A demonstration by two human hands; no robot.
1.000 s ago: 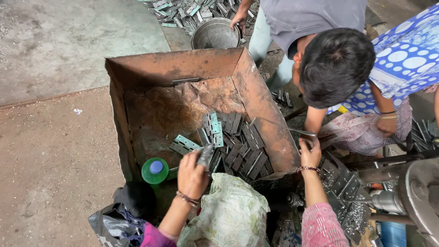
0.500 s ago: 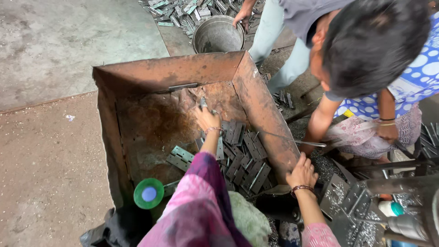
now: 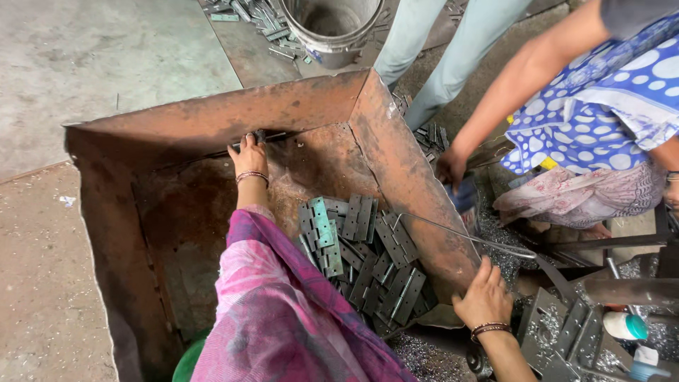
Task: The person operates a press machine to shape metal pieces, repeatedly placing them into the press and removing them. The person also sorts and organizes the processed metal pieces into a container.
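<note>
While the left hand (image 3: 249, 154) reaches deep into the rusty bin (image 3: 212, 120), its fingers curl together over a thin dark rod (image 3: 272, 136) that lies along the foot of the bin's far wall. The rod is slim, dark and straight; only a short length shows to the right of the fingers, and whether they truly pinch it or just press on it I cannot tell. A bangle sits at that wrist, and a pink patterned sleeve (image 3: 283, 311) covers the arm.

Near the bin's right wall lies a heap of hinges (image 3: 361, 258), flat grey metal leaves, a few tinged green, stacked loosely over one another. They are well apart from the left hand.

At the bin's near right corner the right hand (image 3: 484, 297) rests with its fingers pressed together, just beside the end of a wire (image 3: 460, 233) that runs along the right wall's top edge.

Beyond the right wall another person's hand (image 3: 450, 168) hangs low; that person wears blue dotted cloth (image 3: 601, 99). A metal bucket (image 3: 338, 28) stands past the bin's far corner, with loose hinges scattered on the floor beside it.
</note>
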